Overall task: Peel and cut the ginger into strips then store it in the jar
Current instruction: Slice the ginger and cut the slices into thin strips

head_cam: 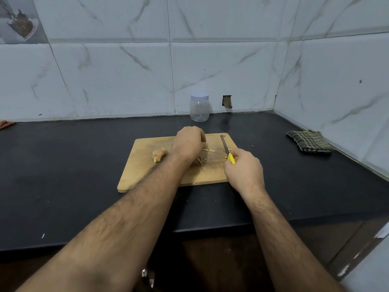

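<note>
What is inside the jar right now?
Nothing visible: the jar looks empty through its clear wall, lid on. Cut strips lie on the board.

My arms are bare from the lower edge of the view up to the wrists, with no sleeve on either. Dark hair runs thickly along both forearms and thins toward the wrists. My left hand point(188, 142) and my right hand point(244, 170) wear no glove, ring, watch or band that I can see.
</note>
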`<state>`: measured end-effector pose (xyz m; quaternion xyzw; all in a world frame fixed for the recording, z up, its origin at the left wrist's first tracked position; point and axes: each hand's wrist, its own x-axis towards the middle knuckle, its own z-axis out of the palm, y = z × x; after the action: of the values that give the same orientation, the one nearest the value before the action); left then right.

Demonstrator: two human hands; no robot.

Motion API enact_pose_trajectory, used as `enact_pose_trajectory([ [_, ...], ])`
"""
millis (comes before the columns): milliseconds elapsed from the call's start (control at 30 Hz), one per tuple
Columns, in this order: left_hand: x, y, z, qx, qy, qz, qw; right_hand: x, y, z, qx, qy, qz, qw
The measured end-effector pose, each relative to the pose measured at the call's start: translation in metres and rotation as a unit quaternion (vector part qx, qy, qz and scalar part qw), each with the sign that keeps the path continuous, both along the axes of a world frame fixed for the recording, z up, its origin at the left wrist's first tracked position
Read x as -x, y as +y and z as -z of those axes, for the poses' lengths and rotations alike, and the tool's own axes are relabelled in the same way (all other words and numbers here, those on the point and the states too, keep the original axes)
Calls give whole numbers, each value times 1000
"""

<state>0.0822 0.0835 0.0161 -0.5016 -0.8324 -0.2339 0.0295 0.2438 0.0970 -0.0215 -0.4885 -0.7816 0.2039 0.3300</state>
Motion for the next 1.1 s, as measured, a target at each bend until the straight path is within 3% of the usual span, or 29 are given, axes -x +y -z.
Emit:
enact_pose_trajectory([
  [167, 15, -21, -15, 115, -43, 128, 984, -1, -2, 0, 1, 2, 1, 1000],
  [300, 16, -22, -11, 178, -33, 149, 972, 0, -4, -1, 4, 4, 2, 1000],
  [733, 6, 10, 3, 88, 80, 61, 991, -1, -7, -1, 5, 7, 6, 1000],
  [1100, 31, -13, 3, -31, 22, -38, 999, -1, -12, -2, 2, 4, 1, 1000],
])
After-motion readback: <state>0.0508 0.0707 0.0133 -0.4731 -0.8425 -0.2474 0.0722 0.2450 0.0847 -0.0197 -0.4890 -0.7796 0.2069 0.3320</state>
